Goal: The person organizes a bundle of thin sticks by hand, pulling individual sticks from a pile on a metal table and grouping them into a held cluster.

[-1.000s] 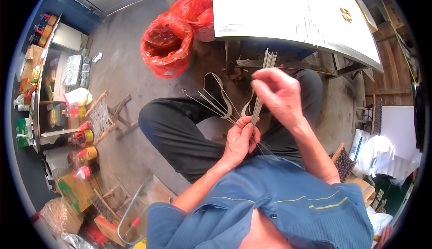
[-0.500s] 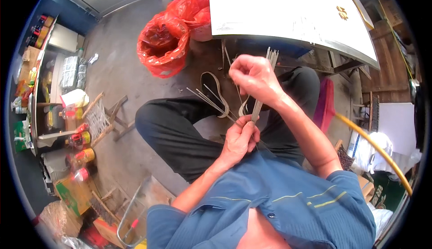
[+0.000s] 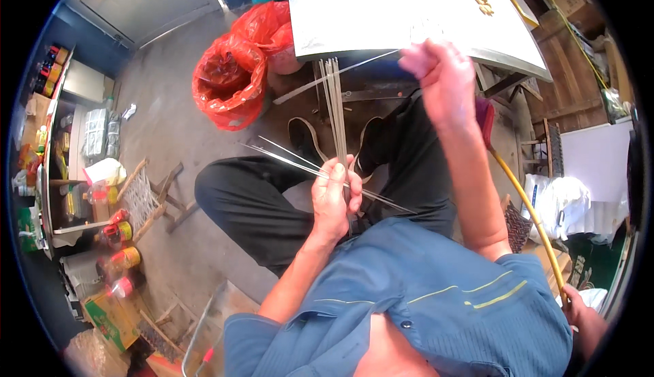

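Observation:
My left hand (image 3: pixel 332 196) is closed round a bundle of thin grey rods (image 3: pixel 333 104), which stand up away from me between my knees. A few more thin rods (image 3: pixel 289 161) cross that bundle at a slant, pinned under the same fingers. Raised at the right, near the table's front edge, my right hand (image 3: pixel 446 84) is closed and blurred by motion. From its fingers a single thin rod (image 3: pixel 300 92) reaches leftward past the top of the bundle.
A white table (image 3: pixel 381 16) ahead carries scattered thin rods and small tan pieces (image 3: pixel 484 6). Red-bagged bins (image 3: pixel 228 81) stand left of it. A woven stool (image 3: pixel 146 190) and shelves with bottles line the left. Another person's hand (image 3: pixel 584 316) grips a yellow pole (image 3: pixel 535 224) at right.
My right hand has swung up and right, drawing out a single rod. My left hand has shifted slightly left with the bundle. Another person's hand has appeared on the yellow pole.

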Available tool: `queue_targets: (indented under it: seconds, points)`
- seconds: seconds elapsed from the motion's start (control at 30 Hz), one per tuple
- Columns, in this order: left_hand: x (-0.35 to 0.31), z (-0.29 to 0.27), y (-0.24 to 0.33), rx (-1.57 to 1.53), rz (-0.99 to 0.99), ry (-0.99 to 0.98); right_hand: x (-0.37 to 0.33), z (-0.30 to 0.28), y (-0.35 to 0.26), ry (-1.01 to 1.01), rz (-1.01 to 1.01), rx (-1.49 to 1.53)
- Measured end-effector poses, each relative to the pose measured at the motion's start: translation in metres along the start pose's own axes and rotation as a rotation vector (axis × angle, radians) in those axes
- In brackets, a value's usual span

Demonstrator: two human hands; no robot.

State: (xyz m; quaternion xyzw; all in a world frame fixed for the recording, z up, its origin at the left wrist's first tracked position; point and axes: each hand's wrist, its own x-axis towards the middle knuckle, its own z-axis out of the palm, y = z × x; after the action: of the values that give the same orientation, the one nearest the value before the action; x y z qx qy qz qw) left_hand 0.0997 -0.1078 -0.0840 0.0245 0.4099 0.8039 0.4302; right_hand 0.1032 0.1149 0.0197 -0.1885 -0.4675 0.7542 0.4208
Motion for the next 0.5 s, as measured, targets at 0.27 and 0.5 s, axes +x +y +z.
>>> queue_targets:
  seconds: [0.27, 0.5]
  points:
    - [-0.001, 0.002, 0.013, -0.021, 0.148, 0.014, -0.096, -0.021, 0.051, -0.436, 0.435, -0.157]
    - [-0.011, -0.006, 0.016, 0.028, 0.090, 0.007, -0.093, -0.043, 0.040, -0.513, 0.553, -0.323]
